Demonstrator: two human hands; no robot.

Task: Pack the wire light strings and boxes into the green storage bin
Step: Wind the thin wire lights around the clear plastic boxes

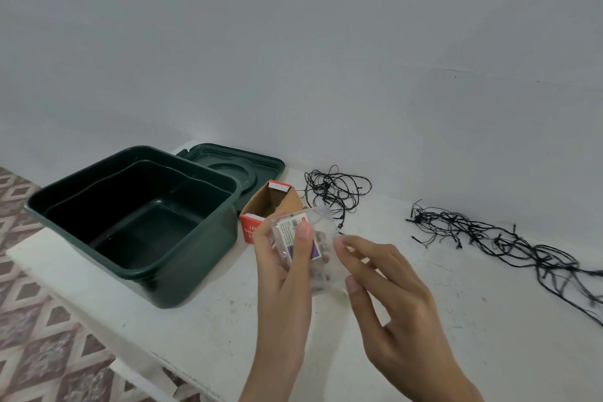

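Observation:
The dark green storage bin (137, 222) stands open on the left of the white table, with nothing visible inside. My left hand (284, 284) grips a clear plastic packet (323, 238) with a printed label, held above the table. My right hand (388, 290) pinches the packet's right edge with thumb and fingertips. Behind the packet stands an open red cardboard box (270, 202). One black wire light string (336, 189) lies bunched near the wall. A second, longer black wire light string (509, 241) stretches toward the right edge.
The bin's green lid (241, 166) lies flat behind the bin against the grey wall. The white table (208, 320) has its front-left edge near a patterned tile floor (32, 336).

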